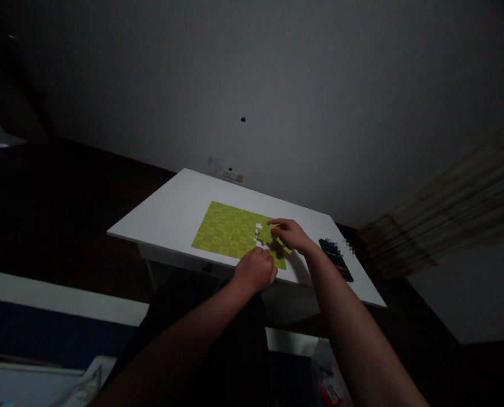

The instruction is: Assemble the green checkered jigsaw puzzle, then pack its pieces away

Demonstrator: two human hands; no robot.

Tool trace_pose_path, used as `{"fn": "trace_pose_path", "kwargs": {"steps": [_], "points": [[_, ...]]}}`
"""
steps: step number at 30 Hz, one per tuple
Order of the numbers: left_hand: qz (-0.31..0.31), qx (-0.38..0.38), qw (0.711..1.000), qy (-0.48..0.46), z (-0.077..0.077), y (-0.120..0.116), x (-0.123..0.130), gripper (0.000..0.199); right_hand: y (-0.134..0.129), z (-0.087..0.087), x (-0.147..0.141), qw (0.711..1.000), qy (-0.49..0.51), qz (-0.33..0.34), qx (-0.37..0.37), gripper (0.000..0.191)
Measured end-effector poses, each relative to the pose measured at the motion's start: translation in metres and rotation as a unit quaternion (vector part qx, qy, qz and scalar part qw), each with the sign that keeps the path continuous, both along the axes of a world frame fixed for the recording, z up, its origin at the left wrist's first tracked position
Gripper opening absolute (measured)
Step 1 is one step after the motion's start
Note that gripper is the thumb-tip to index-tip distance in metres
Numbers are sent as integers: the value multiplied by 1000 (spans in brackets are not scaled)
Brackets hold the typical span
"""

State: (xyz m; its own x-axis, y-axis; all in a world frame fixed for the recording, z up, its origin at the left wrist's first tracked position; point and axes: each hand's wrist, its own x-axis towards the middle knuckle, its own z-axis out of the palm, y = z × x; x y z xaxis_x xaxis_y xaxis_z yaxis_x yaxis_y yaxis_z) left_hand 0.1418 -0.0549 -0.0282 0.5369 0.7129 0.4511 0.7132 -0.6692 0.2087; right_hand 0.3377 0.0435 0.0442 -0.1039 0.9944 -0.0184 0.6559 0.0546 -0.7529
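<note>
**Right hand:** The person's right hand (289, 236) curls over a narrow yellow-green cardboard puzzle piece (284, 245), fingers and thumb clenched around it in a closed grip, one end showing past the palm.

**Left hand:** The left hand (254, 271) rests curled on the near edge of a rectangular yellow-green checked jigsaw puzzle (226, 232). Its knuckles hide the fingertips, so whether this grip holds anything cannot be told.

**Piece and gap:** The long axis of the piece slants from beneath the right palm toward the lower right, pointing away from a ragged gap (258, 236) in the right side of the puzzle, where the white below shows through. The gap lies just left of the right hand's grip and directly above the left hand. The right hand is the nearer to the piece.

**Surface:** A white rectangular surface (158, 226) carries the puzzle, set at an angle across the view below a grey wall (252, 68).

**Nearby:** A dark rectangular phone-like object (335, 259), partly blurred out, lies just right of the right hand. A pale wall socket strip (233, 176) sits behind the surface, and a sheer striped brown curtain (442, 215) hangs at right.
</note>
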Motion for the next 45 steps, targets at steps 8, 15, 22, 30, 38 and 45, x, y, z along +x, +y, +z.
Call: {"fn": "trace_pose_path", "kwargs": {"steps": [8, 15, 22, 30, 38, 45], "points": [[-3, 5, 1000, -4, 3, -2, -3, 15, 0, -7, 2, 996, 44, -73, 19, 35], [4, 4, 1000, -7, 6, -3, -4, 13, 5, -14, 0, 995, 50, -87, 23, 33], [6, 3, 1000, 8, 5, -2, -4, 12, 16, -36, -4, 989, 76, -99, 75, 38], [-3, 20, 1000, 1, 1, -3, -4, 11, 21, -58, 7, 970, 134, -150, 138, 63], [-1, 19, 1000, 9, 0, -3, -4, 15, 11, -50, 25, 966, 87, -161, 184, 71], [-4, 14, 1000, 11, 2, -3, -4, 13, 11, 1, 44, 980, -125, -12, 157, 22]]}}
